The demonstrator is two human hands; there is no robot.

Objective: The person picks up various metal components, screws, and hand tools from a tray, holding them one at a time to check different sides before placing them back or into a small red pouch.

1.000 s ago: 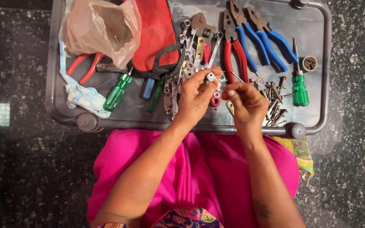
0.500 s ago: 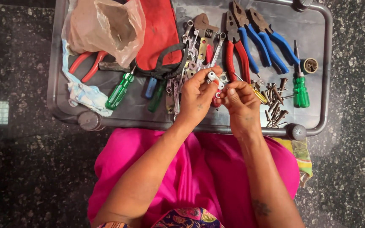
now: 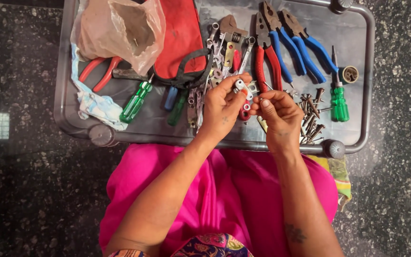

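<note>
A small white metal fitting (image 3: 240,87) was pinched in the fingertips of the left hand (image 3: 222,107), its long axis tilted from lower right up to upper left, above the grey tray (image 3: 362,71). The right hand (image 3: 277,112) was closed just beside it, fingertips meeting the fitting's lower end. Past the hands, a pile of dark screws (image 3: 311,114) lay to the right. Two green screwdrivers (image 3: 135,101) were counted, three blue-handled pliers (image 3: 305,45), one red pouch (image 3: 181,35) and one plastic bag (image 3: 120,28).
</note>
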